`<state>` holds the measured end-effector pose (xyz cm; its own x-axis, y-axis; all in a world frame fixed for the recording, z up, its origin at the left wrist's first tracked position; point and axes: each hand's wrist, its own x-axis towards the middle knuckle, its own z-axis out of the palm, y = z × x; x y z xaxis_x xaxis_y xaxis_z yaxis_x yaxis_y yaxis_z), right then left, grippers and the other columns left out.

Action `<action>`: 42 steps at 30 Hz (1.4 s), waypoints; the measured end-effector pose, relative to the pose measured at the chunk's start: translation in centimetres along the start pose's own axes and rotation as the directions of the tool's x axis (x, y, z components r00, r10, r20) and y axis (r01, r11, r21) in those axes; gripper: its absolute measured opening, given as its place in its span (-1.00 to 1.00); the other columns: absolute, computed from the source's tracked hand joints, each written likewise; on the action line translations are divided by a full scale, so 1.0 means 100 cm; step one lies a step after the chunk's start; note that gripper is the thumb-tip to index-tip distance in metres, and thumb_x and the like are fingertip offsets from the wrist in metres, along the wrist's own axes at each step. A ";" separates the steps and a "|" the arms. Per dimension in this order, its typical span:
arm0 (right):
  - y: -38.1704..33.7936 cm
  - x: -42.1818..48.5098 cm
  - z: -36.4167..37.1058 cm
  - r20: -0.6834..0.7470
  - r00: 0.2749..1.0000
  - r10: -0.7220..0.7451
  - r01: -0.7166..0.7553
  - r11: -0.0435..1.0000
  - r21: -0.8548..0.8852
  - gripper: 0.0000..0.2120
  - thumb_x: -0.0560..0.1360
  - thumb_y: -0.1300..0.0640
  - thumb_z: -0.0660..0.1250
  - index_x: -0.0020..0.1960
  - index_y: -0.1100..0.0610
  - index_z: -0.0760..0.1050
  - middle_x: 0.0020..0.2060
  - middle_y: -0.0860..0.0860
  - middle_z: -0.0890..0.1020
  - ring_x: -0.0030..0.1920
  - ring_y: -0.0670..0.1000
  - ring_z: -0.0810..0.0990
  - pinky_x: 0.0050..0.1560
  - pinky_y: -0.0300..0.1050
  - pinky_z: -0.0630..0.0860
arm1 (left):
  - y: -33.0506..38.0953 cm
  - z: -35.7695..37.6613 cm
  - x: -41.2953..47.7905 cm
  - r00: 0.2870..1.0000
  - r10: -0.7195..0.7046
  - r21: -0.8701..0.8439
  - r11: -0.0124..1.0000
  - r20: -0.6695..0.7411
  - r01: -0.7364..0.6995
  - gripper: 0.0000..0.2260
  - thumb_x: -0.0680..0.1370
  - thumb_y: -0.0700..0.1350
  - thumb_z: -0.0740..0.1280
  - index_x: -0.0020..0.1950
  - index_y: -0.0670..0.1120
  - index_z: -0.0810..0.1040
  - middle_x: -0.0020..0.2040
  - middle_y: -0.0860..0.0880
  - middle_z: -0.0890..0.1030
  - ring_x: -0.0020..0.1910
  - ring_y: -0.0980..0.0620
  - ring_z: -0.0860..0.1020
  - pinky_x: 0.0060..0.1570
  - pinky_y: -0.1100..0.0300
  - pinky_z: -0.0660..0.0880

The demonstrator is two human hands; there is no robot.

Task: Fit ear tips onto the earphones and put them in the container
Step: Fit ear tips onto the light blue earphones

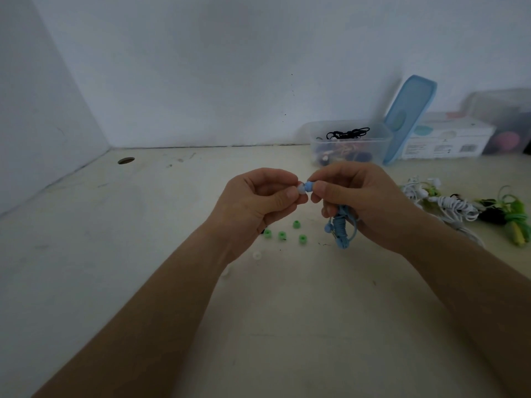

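Holding pale ear tip (300, 188) against blue earbud (309, 186), mid-air above desk (172, 225).
Pinching the tip in left hand (258, 196), fingers curled; gripping the bud in right hand (353, 196), with coiled blue cable (342, 228) dangling beneath. Below on desk: four loose green ear tips (296, 224), one white tip (256, 255) nearer. Far right: open clear container (349, 142) with cables inside, blue lid (409, 119) leaning against it; nearer, pile of white and green earphones (448, 202).
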<state>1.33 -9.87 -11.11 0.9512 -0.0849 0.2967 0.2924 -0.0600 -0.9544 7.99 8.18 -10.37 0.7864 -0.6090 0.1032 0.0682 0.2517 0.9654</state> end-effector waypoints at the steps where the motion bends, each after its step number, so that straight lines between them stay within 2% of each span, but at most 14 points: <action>1: 0.000 0.000 0.000 0.005 1.000 0.001 -0.001 1.000 -0.002 -0.83 0.37 0.14 0.41 -0.06 0.17 0.64 -0.33 0.05 0.66 -0.41 -0.03 0.52 -0.29 -0.19 0.56 | 0.000 0.000 0.000 1.000 -0.001 -0.001 1.000 0.004 0.001 -0.77 0.31 -0.24 0.43 -0.04 -0.19 0.61 -0.14 -0.13 0.72 -0.16 -0.01 0.70 -0.18 0.26 0.61; 18: 0.001 0.000 -0.001 0.021 0.999 -0.033 0.035 0.996 -0.079 -0.83 0.37 0.11 0.42 -0.09 0.17 0.63 -0.32 0.06 0.67 -0.38 -0.03 0.54 -0.29 -0.21 0.56 | -0.005 -0.002 0.002 1.000 0.014 0.040 0.999 -0.004 -0.014 -0.78 0.31 -0.24 0.45 -0.06 -0.19 0.61 -0.15 -0.15 0.72 -0.15 -0.04 0.70 -0.16 0.24 0.61; 24: 0.004 0.001 0.001 0.010 1.000 -0.017 0.017 1.000 -0.019 -0.84 0.36 0.12 0.42 -0.10 0.17 0.63 -0.33 0.07 0.65 -0.41 -0.01 0.52 -0.33 -0.20 0.54 | -0.006 -0.003 0.003 1.000 0.017 0.014 1.000 0.008 -0.017 -0.78 0.33 -0.24 0.44 -0.03 -0.19 0.62 -0.13 -0.15 0.72 -0.13 -0.05 0.70 -0.12 0.22 0.62; 27: 0.004 0.001 0.000 -0.002 1.000 0.010 -0.010 0.999 0.034 -0.86 0.37 0.15 0.42 -0.10 0.17 0.64 -0.33 0.07 0.64 -0.41 -0.01 0.51 -0.32 -0.18 0.54 | -0.005 -0.002 0.003 0.999 0.036 0.044 0.998 0.014 -0.036 -0.76 0.35 -0.20 0.43 0.01 -0.18 0.62 -0.07 -0.14 0.71 -0.09 -0.06 0.69 -0.08 0.21 0.61; 30: 0.003 0.001 -0.001 -0.034 0.998 0.059 -0.055 0.991 0.120 -0.82 0.41 0.17 0.38 -0.02 0.23 0.61 -0.30 0.05 0.63 -0.40 -0.03 0.51 -0.27 -0.13 0.53 | -0.005 -0.002 0.003 0.999 0.040 0.103 0.994 -0.010 -0.038 -0.82 0.47 -0.19 0.39 0.06 -0.16 0.62 -0.03 -0.10 0.71 -0.05 -0.05 0.69 -0.07 0.20 0.61; 33: -0.001 0.003 -0.004 -0.096 0.988 0.121 -0.087 0.948 0.306 -0.83 0.49 0.19 0.33 0.03 0.24 0.59 -0.27 0.03 0.59 -0.41 -0.05 0.49 -0.21 -0.08 0.48 | -0.006 0.002 0.002 0.998 0.064 0.339 0.939 -0.022 -0.053 -0.83 0.58 -0.11 0.34 0.13 -0.10 0.62 0.01 -0.01 0.71 0.00 0.02 0.68 -0.02 0.19 0.61; 37: -0.007 0.003 -0.008 -0.098 0.978 0.182 -0.106 0.847 0.520 -0.90 0.54 0.17 0.31 -0.05 0.15 0.59 -0.25 -0.01 0.54 -0.40 -0.10 0.48 -0.24 -0.14 0.53 | -0.008 0.015 -0.001 0.998 0.051 0.515 0.855 0.043 -0.066 -0.71 0.51 -0.03 0.44 0.22 0.01 0.58 0.10 0.09 0.67 0.03 0.16 0.65 0.06 0.20 0.60; 39: -0.008 0.003 -0.006 -0.107 0.975 0.194 -0.095 0.803 0.588 -0.90 0.59 0.18 0.27 -0.04 0.15 0.55 -0.26 -0.01 0.52 -0.39 -0.11 0.48 -0.23 -0.18 0.51 | -0.010 0.023 -0.002 0.998 0.007 0.516 0.856 0.067 -0.040 -0.61 0.46 -0.04 0.50 0.27 0.01 0.54 0.13 0.08 0.66 0.04 0.15 0.66 0.04 0.21 0.60; 42: -0.010 0.001 -0.001 -0.139 0.974 0.180 -0.061 0.797 0.601 -0.91 0.57 0.16 0.27 -0.08 0.15 0.52 -0.29 -0.02 0.51 -0.34 -0.10 0.48 -0.20 -0.19 0.51 | -0.013 0.037 -0.004 0.996 -0.048 0.433 0.901 0.069 0.013 -0.60 0.44 -0.13 0.53 0.24 -0.02 0.52 0.07 -0.01 0.68 -0.04 0.04 0.69 -0.06 0.14 0.65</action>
<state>1.17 -9.96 -10.15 0.9652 -0.2313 0.1220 0.2340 0.5555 -0.7979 5.35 5.33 -10.81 0.7381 -0.6707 0.0730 -0.1937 -0.1070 0.9752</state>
